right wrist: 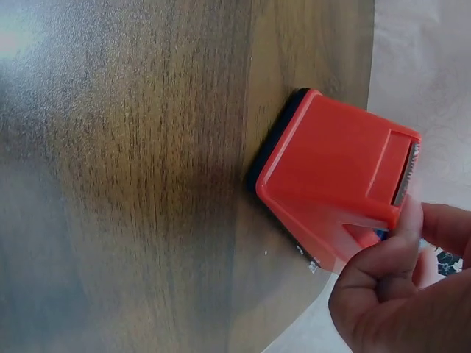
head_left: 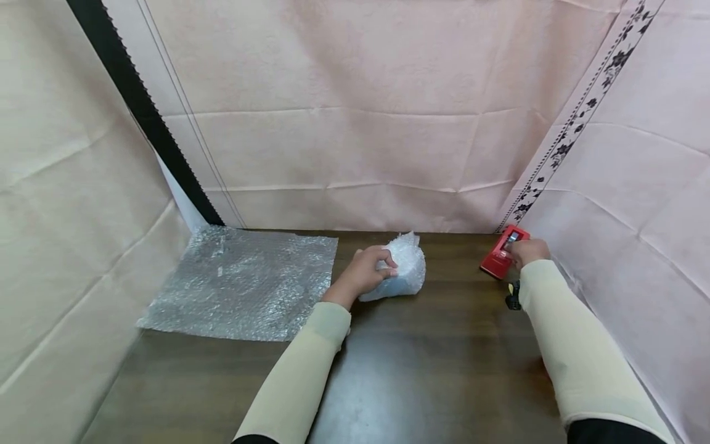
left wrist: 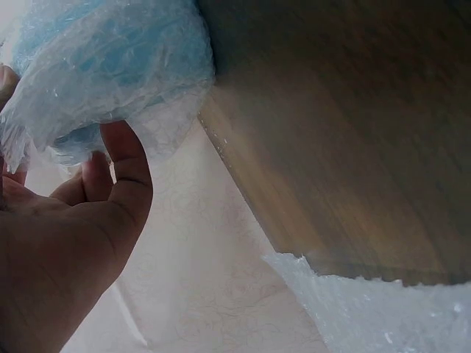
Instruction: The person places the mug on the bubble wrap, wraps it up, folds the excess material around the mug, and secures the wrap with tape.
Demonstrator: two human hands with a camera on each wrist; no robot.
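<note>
A bubble-wrapped bundle (head_left: 408,264) sits near the back of the table, its pale blue content showing through the wrap (left wrist: 140,66). My left hand (head_left: 363,270) grips it from the left, thumb and fingers curled on the loose wrap. What is inside stays hidden by the layers. At the right back corner stands a red tape dispenser (head_left: 497,261) with a dark base. My right hand (head_left: 529,251) is at its cutting end, fingertips pinching the tape end right beside the serrated blade (right wrist: 407,175).
A flat sheet of bubble wrap (head_left: 249,283) covers the left back of the brown wooden table (head_left: 421,370). A small black and yellow object (head_left: 513,296) lies by the right wrist. Pale cloth (head_left: 355,154) hangs on the back and both sides.
</note>
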